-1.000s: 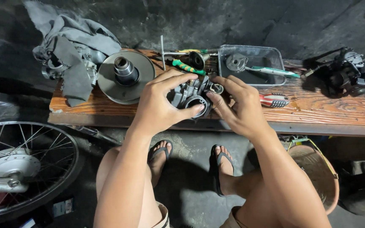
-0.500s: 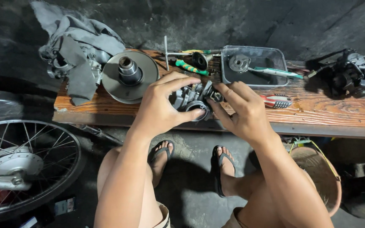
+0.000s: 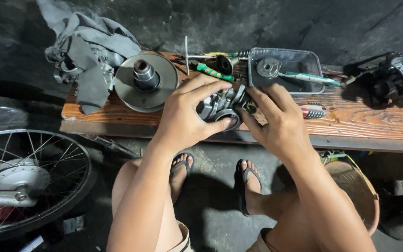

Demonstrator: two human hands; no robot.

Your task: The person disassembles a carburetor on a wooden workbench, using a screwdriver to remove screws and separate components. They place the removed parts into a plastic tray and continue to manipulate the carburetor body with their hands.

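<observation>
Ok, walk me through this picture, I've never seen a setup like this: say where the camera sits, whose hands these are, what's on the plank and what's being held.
There is no machine here. The camera sits on a person's head and looks down, so you see their own arms, knees and sandalled feet. The left hand and the right hand together grip a small metal engine part over a wooden plank. On the plank lie a round metal pulley disc, a green-handled screwdriver, a clear plastic tray holding a small gear and a tool, and a dark engine piece at the right end. A grey rag hangs over the left end. A spoked wheel stands at the lower left.
</observation>
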